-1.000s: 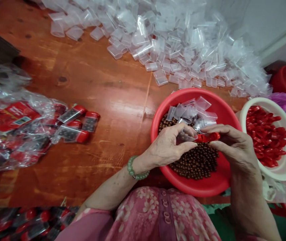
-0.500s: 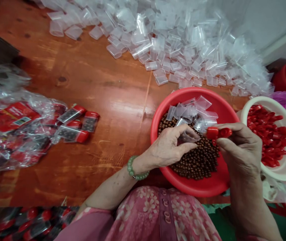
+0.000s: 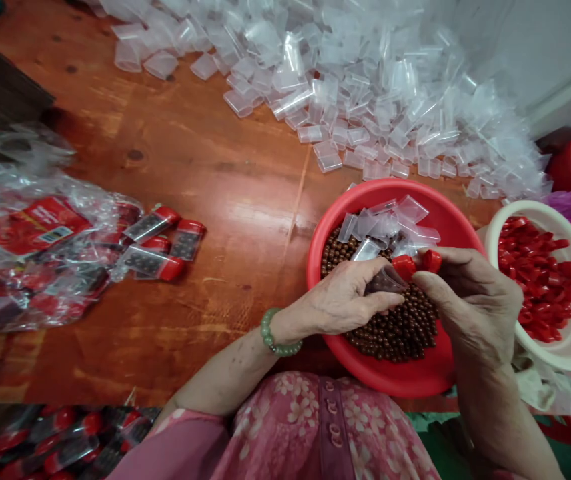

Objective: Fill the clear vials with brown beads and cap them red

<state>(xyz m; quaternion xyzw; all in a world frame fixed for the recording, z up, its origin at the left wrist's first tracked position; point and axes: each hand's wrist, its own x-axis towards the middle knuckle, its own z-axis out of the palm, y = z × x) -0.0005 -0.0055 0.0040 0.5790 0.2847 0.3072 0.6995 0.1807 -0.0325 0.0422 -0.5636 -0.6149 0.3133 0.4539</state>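
Note:
My left hand (image 3: 348, 297) grips a clear plastic container (image 3: 385, 280) whose open end faces right; dark shapes show through its wall. Opposite it, my right hand (image 3: 475, 293) pinches red plastic caps (image 3: 431, 261), one of them close to the container's mouth. Whether that cap touches the container I cannot tell. Both hands are above a red basin (image 3: 318, 227), which holds brown beads (image 3: 395, 327) and several loose clear containers (image 3: 410, 210).
A white bowl (image 3: 495, 223) of red caps (image 3: 535, 280) stands right of the basin. Many clear containers (image 3: 335, 113) are heaped along the back. At left lie filled red-capped containers (image 3: 188, 240) and a clear plastic bag (image 3: 70, 233). More filled containers (image 3: 73, 447) sit below the table's edge.
My right hand has brought the red caps left, close to the mouth of the container in my left hand. The whole view has shifted slightly.

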